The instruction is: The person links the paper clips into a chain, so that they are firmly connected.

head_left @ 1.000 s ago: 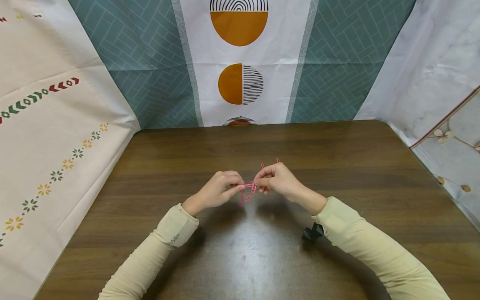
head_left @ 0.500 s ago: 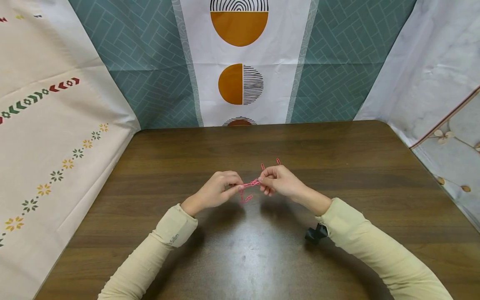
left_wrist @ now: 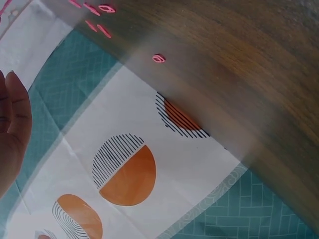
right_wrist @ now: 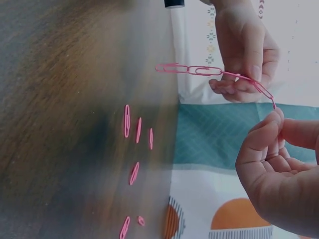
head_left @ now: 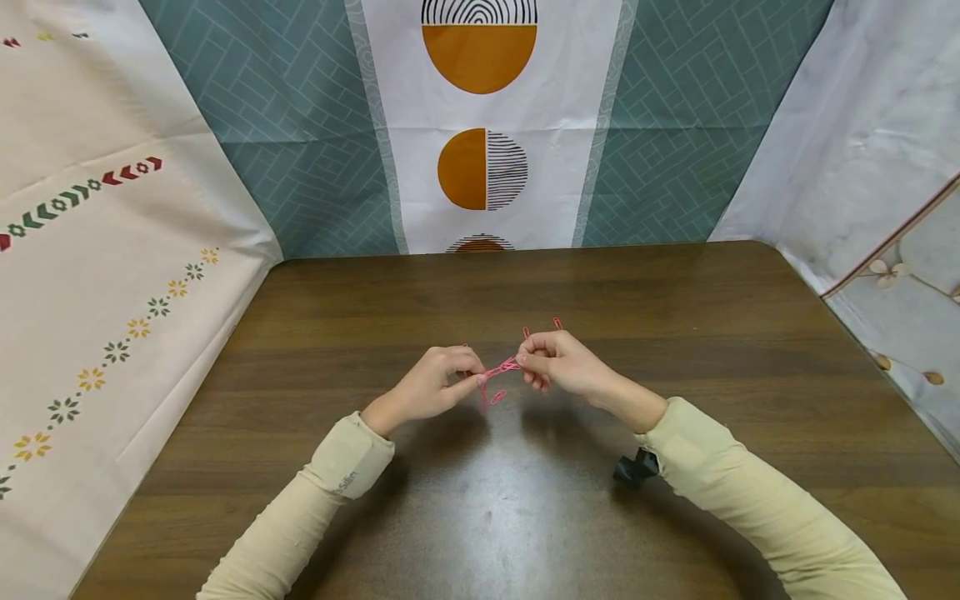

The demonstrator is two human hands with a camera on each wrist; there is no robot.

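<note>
A chain of pink paper clips [head_left: 501, 367] stretches between the two hands above the table. My left hand [head_left: 438, 382] pinches it between thumb and fingertips, and in the right wrist view the chain's other end [right_wrist: 189, 69] sticks out past that hand. At the opposite end, my right hand [head_left: 558, 361] pinches the last clip by its tip; most of that clip is hidden by the fingertips. In the left wrist view only the side of a hand [left_wrist: 15, 117] shows at the left edge.
Several loose pink paper clips lie on the brown wooden table [head_left: 337, 300], among them one clip [head_left: 557, 322] beyond the right hand and another [head_left: 498, 397] below the chain. A black device [head_left: 636, 468] sits at the right wrist. Patterned cloths [head_left: 300, 125] hang behind the table.
My right hand has drawn slightly to the right, and the clip that hung at its fingertips is now pulled in line with the chain. The left hand has barely moved.
</note>
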